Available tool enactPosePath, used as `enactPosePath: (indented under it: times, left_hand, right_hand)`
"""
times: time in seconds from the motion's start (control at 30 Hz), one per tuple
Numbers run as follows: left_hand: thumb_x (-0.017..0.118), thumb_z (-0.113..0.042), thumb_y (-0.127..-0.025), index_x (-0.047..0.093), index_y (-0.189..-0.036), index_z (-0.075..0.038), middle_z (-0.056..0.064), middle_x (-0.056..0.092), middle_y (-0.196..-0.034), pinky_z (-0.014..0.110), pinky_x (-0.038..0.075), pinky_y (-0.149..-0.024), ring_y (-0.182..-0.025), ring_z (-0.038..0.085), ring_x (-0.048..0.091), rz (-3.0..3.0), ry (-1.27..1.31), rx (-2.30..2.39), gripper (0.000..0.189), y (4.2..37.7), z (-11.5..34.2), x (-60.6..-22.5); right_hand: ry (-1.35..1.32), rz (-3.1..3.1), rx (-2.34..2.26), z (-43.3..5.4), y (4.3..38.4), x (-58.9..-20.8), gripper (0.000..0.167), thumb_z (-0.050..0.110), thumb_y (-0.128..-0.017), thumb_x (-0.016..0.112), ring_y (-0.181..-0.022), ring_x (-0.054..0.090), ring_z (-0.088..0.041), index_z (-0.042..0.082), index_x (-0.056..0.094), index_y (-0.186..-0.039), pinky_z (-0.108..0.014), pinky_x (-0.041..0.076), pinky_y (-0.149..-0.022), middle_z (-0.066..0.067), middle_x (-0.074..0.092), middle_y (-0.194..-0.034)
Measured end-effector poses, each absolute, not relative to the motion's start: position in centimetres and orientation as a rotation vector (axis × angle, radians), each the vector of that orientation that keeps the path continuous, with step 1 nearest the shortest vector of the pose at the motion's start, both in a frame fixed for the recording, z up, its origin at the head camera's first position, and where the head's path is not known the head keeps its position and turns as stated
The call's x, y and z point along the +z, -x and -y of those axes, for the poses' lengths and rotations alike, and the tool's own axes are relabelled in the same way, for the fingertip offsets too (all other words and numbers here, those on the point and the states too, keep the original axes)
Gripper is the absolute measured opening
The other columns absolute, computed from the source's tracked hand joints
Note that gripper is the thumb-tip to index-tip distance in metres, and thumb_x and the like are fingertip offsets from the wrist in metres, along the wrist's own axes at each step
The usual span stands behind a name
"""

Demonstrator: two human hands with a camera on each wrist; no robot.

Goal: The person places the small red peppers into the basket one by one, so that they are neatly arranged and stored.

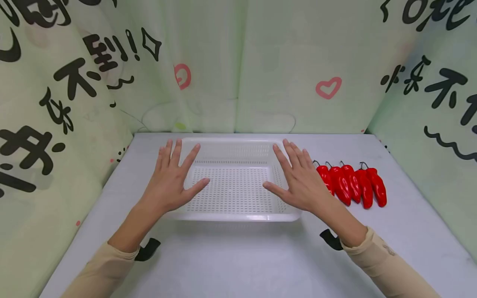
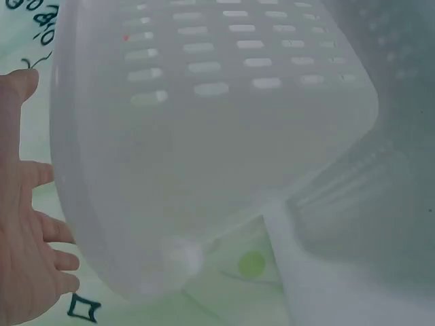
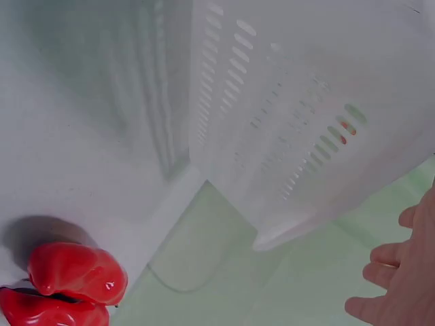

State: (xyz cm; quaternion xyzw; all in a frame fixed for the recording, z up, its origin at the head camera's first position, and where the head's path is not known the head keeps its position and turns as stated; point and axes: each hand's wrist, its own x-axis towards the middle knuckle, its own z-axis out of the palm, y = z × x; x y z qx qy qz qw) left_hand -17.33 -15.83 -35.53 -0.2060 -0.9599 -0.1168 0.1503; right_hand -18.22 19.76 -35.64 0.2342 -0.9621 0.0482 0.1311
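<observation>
A white plastic basket (image 1: 238,217) with a perforated bottom and walls stands on the table in the head view. Over its left side my left hand (image 1: 169,182) is spread, fingers straight and thumb pointing inward. My right hand (image 1: 299,182) mirrors it over the right side. Neither hand holds anything. Right of the basket lie several glossy red peppers (image 1: 367,188) with dark hooked stems; my right hand and forearm partly cover the leftmost. The left wrist view shows the basket's outer wall (image 2: 204,149) beside the left fingers. Two peppers (image 3: 78,272) appear low in the right wrist view.
The white tabletop (image 1: 231,265) runs back to a pale green curtain (image 1: 279,62) with black lettering and pink hearts. Similar curtains close off the left and right sides. A black strap (image 1: 148,249) sits at each wrist.
</observation>
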Motion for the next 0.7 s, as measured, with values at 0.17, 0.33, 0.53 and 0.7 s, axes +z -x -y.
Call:
enactPosePath:
  times: [0.17,0.33,0.53,0.7]
  left_hand:
    - [0.06,-0.054,-0.094,0.024,-0.164,-0.019,0.029,0.017,-0.166,0.066,0.011,-0.123,-0.155,0.048,0.008,2.739,0.508,-0.529,0.086,16.7,17.4,-35.9]
    - [0.059,-0.048,-0.098,0.025,-0.163,-0.013,0.028,0.021,-0.165,0.074,0.02,-0.116,-0.154,0.048,0.012,2.734,0.397,-0.773,0.081,16.2,19.1,-36.6]
    - [0.055,-0.038,-0.103,0.024,-0.162,-0.006,0.026,0.025,-0.164,0.075,0.019,-0.116,-0.152,0.049,0.015,2.695,0.334,-1.047,0.074,15.6,21.0,-37.6]
    - [0.053,-0.032,-0.104,0.026,-0.16,-0.001,0.027,0.029,-0.162,0.073,0.02,-0.117,-0.15,0.05,0.022,2.652,0.364,-1.131,0.069,15.8,21.6,-38.7]
  right_hand:
    - [-0.644,2.776,0.183,-20.4,17.4,-35.7,0.106,0.055,-0.086,0.069,-0.151,0.021,-0.043,0.011,0.013,-0.164,-0.067,0.023,-0.12,-0.023,0.019,-0.166]
    - [-0.619,2.723,0.311,-21.4,16.3,-35.7,0.099,0.045,-0.088,0.07,-0.148,0.027,-0.043,0.009,0.017,-0.164,-0.07,0.035,-0.112,-0.023,0.026,-0.163]
    - [-0.525,2.704,0.509,-22.5,15.3,-35.6,0.094,0.034,-0.089,0.073,-0.146,0.032,-0.043,0.011,0.021,-0.163,-0.074,0.042,-0.102,-0.022,0.031,-0.162]
    - [-0.437,2.699,0.63,-23.6,15.0,-36.0,0.091,0.03,-0.09,0.074,-0.144,0.035,-0.045,0.012,0.023,-0.163,-0.076,0.045,-0.095,-0.022,0.033,-0.161]
